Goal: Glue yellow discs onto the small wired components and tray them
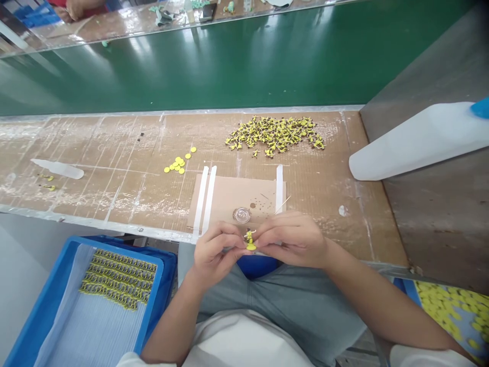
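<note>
Between my two hands, at the table's front edge, a small yellow figure point(249, 234) stands upright on a round yellow base point(251, 246). My left hand point(220, 251) pinches the base from the left side. From the right, my right hand point(292, 239) has its fingertips closed on the figure and its base. Just beyond them a small round clear dish point(242, 215) sits on a cardboard sheet point(229, 196) held with white tape. A thin stick point(283, 204) lies near my right hand. Several loose yellow discs point(177, 163) and a pile of yellow and dark figures point(275, 133) lie farther back.
A blue tray point(158, 285) at lower left holds rows of figures. A white bottle point(420, 140) leans in from the right. Yellow discs point(454, 306) fill a container at lower right. Behind the table runs a green belt point(229, 71); another person's hands point(74, 9) show beyond it.
</note>
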{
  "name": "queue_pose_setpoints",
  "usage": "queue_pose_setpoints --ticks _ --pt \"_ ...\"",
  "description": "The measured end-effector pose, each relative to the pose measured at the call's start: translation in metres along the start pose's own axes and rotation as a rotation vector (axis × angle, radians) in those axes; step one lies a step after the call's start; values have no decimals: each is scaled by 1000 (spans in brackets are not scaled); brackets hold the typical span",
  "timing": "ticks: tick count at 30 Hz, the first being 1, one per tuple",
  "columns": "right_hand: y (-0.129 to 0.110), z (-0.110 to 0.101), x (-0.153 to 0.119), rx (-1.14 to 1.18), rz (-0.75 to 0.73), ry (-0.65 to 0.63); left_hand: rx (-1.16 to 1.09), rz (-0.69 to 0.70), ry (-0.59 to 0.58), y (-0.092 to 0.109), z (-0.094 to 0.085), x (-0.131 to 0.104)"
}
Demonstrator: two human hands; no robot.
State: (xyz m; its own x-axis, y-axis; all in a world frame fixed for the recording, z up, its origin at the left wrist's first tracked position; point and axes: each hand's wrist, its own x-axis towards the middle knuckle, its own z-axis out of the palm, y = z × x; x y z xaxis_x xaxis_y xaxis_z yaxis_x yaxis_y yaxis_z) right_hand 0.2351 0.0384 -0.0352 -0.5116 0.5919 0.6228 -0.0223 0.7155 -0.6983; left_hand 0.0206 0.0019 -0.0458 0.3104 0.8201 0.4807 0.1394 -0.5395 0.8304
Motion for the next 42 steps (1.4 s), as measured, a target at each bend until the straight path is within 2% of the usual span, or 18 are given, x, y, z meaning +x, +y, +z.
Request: queue_pose_setpoints --ticks 8,17,21,26,30,42 --pt "-1 1 0 -25 35 -24 205 82 -39 1 -4 -2" --pt "-2 1 -4 -47 90 -107 373 182 -9 1 1 -2" --pt "-1 1 -5 -61 79 -107 378 181 -3 1 2 -2" --pt "-1 1 -5 -85 20 -18 333 138 43 0 1 -3" --pt "-1 1 -3 -84 5 19 304 122 35 0 1 -3" --pt "-2 4 -2 -106 34 18 346 140 1 0 2 -2"
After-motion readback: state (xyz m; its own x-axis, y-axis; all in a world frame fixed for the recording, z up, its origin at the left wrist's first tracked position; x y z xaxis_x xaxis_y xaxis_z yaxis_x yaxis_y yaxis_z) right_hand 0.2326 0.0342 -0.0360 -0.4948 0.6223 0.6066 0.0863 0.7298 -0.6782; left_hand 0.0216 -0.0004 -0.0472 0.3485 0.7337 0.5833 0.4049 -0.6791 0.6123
